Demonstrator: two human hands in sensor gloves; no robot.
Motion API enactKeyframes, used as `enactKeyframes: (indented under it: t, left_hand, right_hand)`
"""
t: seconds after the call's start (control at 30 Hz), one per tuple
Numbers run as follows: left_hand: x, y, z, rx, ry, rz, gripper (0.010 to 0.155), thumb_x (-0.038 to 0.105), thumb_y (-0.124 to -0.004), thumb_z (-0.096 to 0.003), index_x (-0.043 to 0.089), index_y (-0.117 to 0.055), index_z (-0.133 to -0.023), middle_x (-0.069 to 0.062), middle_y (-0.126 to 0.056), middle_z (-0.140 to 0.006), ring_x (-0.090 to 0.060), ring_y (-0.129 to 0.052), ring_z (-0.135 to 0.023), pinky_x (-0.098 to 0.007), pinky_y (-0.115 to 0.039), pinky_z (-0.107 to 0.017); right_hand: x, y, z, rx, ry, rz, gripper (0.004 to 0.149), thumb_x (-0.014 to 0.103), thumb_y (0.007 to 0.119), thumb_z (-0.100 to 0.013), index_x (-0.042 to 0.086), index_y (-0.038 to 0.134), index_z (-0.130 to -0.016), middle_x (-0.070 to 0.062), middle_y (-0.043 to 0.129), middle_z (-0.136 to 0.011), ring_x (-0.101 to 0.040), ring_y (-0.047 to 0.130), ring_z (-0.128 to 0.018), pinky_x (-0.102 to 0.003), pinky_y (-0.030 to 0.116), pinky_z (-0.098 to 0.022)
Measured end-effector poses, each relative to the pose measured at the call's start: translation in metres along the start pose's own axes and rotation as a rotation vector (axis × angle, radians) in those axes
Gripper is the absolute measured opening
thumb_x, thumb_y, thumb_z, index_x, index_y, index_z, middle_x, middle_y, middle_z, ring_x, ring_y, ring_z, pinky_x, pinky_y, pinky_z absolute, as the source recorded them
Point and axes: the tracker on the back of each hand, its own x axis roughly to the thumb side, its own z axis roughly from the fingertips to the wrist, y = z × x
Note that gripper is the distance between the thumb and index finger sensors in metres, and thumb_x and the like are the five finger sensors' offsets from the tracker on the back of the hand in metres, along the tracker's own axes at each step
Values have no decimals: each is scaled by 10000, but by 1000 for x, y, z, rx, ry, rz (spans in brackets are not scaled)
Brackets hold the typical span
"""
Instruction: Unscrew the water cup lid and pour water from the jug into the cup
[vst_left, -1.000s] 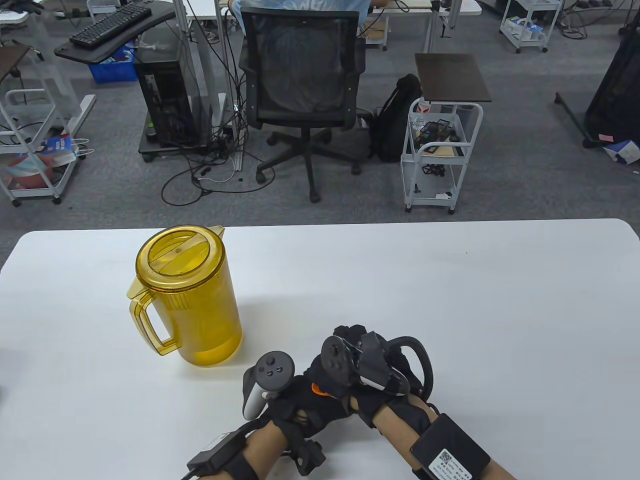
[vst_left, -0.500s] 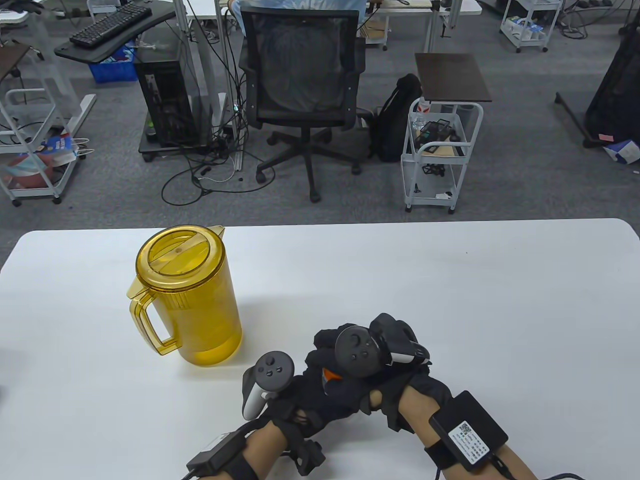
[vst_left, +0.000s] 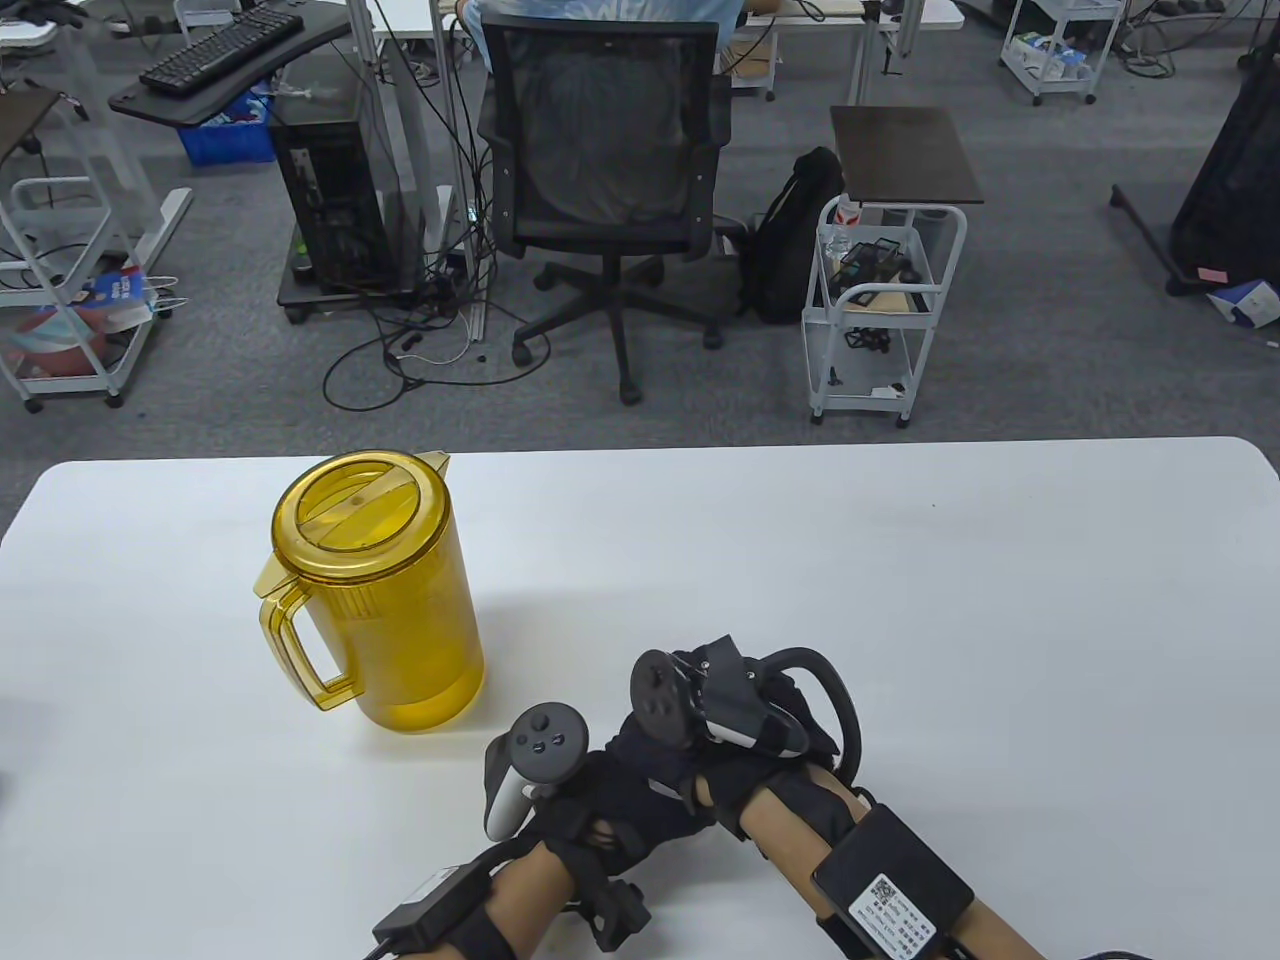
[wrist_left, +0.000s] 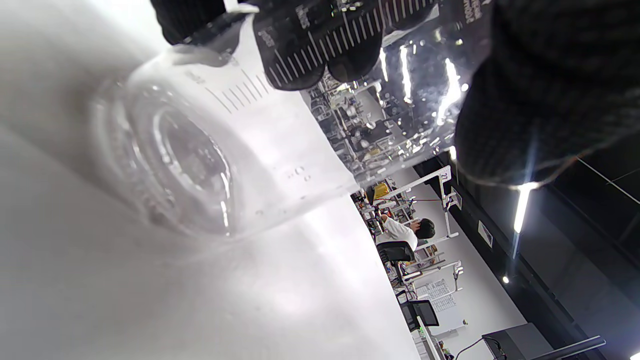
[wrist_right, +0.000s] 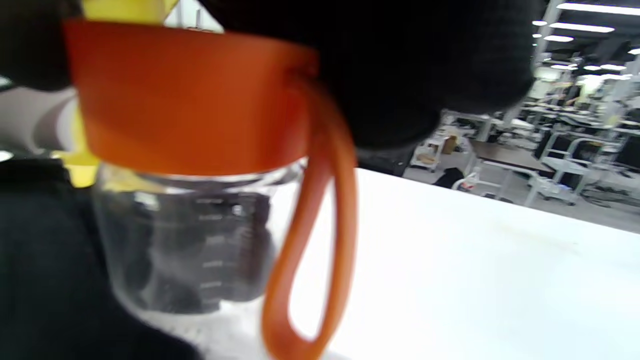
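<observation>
A clear water cup (wrist_left: 225, 165) with printed scale marks stands on the white table (vst_left: 900, 560), and my left hand (vst_left: 625, 775) grips its body, fingers (wrist_left: 320, 55) wrapped round the wall. Its orange lid (wrist_right: 190, 100) with an orange loop strap (wrist_right: 320, 225) sits on the cup (wrist_right: 200, 240). My right hand (vst_left: 700, 705) grips the lid from above and hides it and the cup in the table view. The amber jug (vst_left: 375, 590), lid on and water low inside, stands upright left of both hands, its handle towards the near left.
Bare table top lies to the right of the hands and beyond them. Past the table's far edge are an office chair (vst_left: 610, 170) and a white cart (vst_left: 880, 310) on the floor.
My right hand has twisted back on the lid: its wrist swung from the right towards the left and the tracker tilted. The orange glimpse between the hands is hidden now. Left hand and jug stayed put.
</observation>
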Motion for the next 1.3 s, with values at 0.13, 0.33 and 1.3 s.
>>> enactKeyframes:
  t: [0.13,0.33,1.3]
  left_hand:
    - [-1,1,1,-1,1,-1,1084,624,-1095,-307,449,-375,-1098,107,-579,-1163,-247,-696,-1133,-568,-601,-806]
    - [-1,1,1,-1,1,-2,1085,624,-1094,-306,448,-373,-1098,108,-575,-1166,-249,-696,-1133,-567,-602,-806]
    - [-1,2,1,-7,4,-7,1085,628,-1090,-308,437,-372,-1099,104,-574,-1165,-250,-693,-1134,-568,-601,-809]
  right_hand:
    - [3,-2,1,37,-206,-16,773,609,808,-479,214,567,-1099,-174,579,-1097,-464,731,-873,-607,713,-631]
    - [8,2,5,-118,-313,-119,503,485,843,-485,251,787,-927,-71,663,-1069,-450,667,-990,-674,654,-678]
    - [1,-10,-6,150,-261,-96,683,467,940,-461,363,599,-1044,11,511,-1149,-477,631,-987,-607,695,-696]
